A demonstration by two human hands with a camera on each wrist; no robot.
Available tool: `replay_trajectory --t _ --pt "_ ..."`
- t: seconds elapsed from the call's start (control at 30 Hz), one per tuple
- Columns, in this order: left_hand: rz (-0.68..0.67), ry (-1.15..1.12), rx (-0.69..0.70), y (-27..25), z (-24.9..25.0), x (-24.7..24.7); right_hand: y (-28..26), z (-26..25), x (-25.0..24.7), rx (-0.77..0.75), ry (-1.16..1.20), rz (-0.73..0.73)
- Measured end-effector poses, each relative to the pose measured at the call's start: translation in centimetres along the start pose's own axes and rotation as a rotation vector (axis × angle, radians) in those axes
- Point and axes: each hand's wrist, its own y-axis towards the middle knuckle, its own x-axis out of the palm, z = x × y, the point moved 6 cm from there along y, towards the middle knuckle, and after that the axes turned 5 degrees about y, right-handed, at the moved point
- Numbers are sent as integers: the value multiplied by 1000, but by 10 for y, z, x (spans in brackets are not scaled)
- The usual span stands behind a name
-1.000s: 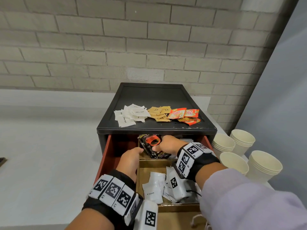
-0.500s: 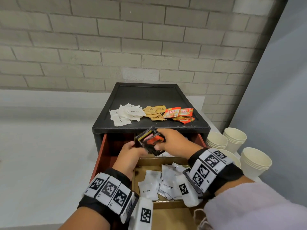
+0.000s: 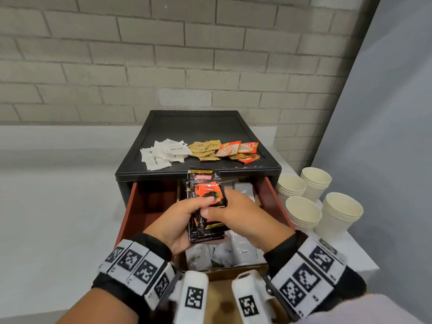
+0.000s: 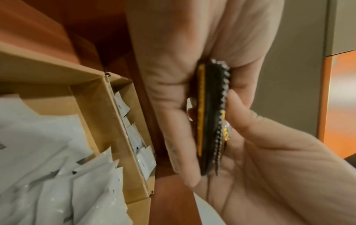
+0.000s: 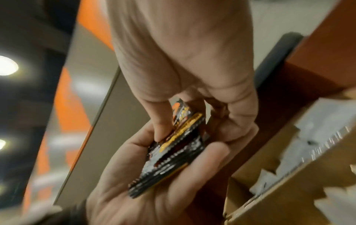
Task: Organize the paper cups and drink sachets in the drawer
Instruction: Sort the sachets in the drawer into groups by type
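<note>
A stack of black coffee sachets (image 3: 207,202) is held upright above the open drawer (image 3: 145,206), grasped from both sides by the left hand (image 3: 177,220) and the right hand (image 3: 240,216), each grip curled round the stack. White sachets (image 3: 224,253) are seen in the cardboard divider (image 4: 100,115) below, more sachets (image 3: 198,152) lie on the cabinet top (image 3: 194,127), and paper cups (image 3: 320,202) are stacked on the desk (image 3: 46,206) at the right

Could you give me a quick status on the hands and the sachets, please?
Left hand and right hand both grip the black coffee sachets above the open drawer. Paper cups wait outside, right. Nothing in the way.
</note>
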Motion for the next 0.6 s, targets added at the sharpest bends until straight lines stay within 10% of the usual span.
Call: replay_trajectory --t 0.2,0.6 --pt "55 -65 35 3 1 2 -4 -3 -14 -36 -253 130" --pt "88 -108 151 -7 14 3 -5 -11 -9 -82 7 58"
